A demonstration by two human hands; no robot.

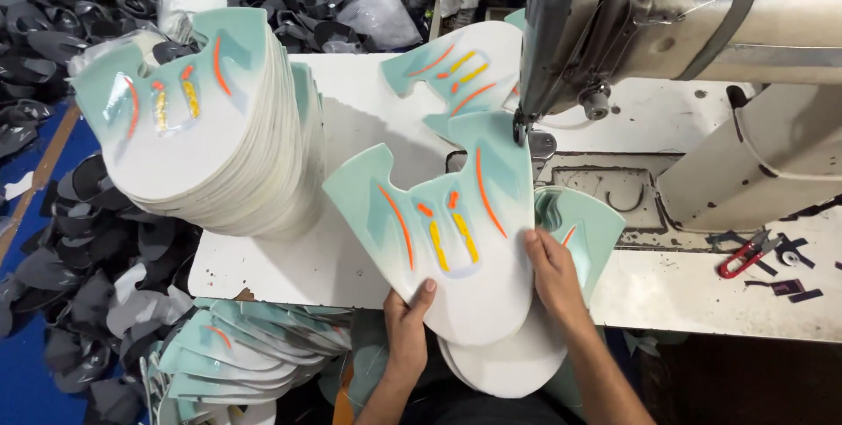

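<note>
Mint-and-white shoe panel [456, 241], both hands' fingers [421, 292] closed on its edges, possibly under sewing machine [561, 48] needle

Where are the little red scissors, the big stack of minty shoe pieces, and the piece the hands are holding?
Small red-handled snips [745, 256], head view, on a red handle.
Tall stack of mint-and-white shoe pieces [189, 118], head view, on the top piece.
Mint-and-white shoe piece in both hands [447, 223], head view, on its middle.

White table [289, 267] carries stacked shoe uppers [202, 118], sewing machine [702, 30], red snips [745, 254].
</note>
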